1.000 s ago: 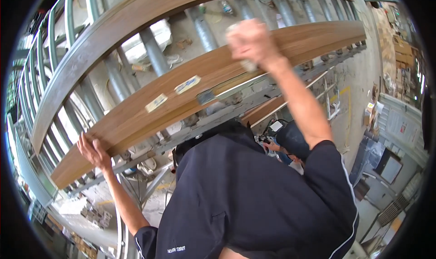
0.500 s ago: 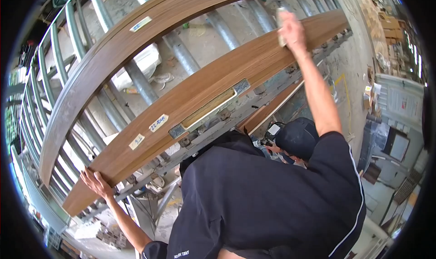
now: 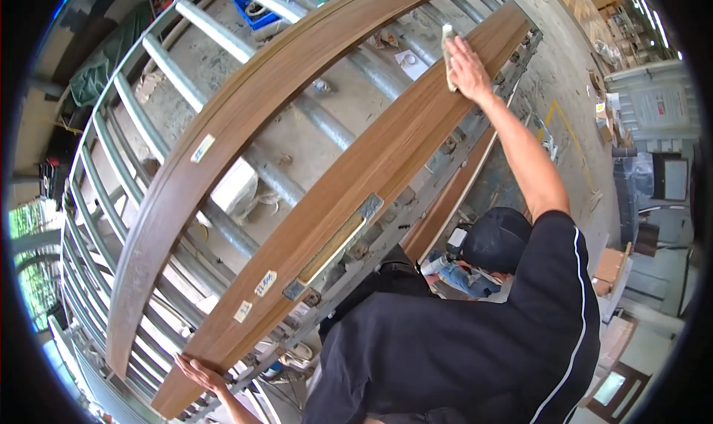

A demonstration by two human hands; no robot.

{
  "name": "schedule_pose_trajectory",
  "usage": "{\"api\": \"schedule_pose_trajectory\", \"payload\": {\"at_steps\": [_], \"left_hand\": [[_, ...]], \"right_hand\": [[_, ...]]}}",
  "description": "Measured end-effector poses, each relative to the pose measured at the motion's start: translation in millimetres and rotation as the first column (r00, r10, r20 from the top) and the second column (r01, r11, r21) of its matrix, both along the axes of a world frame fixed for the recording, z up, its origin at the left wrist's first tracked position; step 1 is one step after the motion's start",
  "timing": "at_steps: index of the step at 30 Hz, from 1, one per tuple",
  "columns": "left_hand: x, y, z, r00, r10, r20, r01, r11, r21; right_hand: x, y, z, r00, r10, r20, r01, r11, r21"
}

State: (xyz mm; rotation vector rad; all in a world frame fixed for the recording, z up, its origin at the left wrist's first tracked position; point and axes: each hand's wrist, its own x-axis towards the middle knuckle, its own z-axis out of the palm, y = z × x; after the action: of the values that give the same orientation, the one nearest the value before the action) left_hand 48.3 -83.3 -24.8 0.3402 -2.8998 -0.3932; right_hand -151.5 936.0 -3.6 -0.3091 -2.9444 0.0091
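While right hand (image 3: 468, 67) presses pale cloth (image 3: 448, 52) flat (woodgrain board (image 3: 371, 193)) | left hand (image 3: 197, 370) splayed on board's end

Wide gaps between the grey rails (image 3: 223, 49) at 11 o'clock, room to reach through. Blocked across the middle by two long brown wood boards (image 3: 386, 164). More room past the yellow floor line (image 3: 564, 127) at 2 o'clock.
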Motion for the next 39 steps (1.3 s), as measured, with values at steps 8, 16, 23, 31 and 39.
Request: {"api": "schedule_pose_trajectory", "payload": {"at_steps": [8,16,23,31,39], "left_hand": [[-39,22,57,0.904,0.137,0.406,-0.196,0.974,0.109],[-35,141,72,0.677,0.275,0.682,-0.597,0.748,0.291],[-31,137,85,0.571,0.31,0.76,-0.821,0.224,0.525],[-45,99,51,0.619,-0.079,0.781,-0.757,0.206,0.621],[-32,127,70,0.585,0.285,0.759,-0.805,0.316,0.502]], "right_hand": [[-68,266,-30,0.951,-0.308,0.021,0.298,0.936,0.188],[-120,443,-21,0.817,-0.571,-0.083,0.577,0.811,0.096],[-66,426,-34,0.823,-0.568,-0.014,0.532,0.76,0.373],[55,89,-3,0.983,-0.18,-0.041,0.171,0.973,-0.152],[-47,342,5,0.785,-0.613,-0.093,0.619,0.782,0.073]]}}
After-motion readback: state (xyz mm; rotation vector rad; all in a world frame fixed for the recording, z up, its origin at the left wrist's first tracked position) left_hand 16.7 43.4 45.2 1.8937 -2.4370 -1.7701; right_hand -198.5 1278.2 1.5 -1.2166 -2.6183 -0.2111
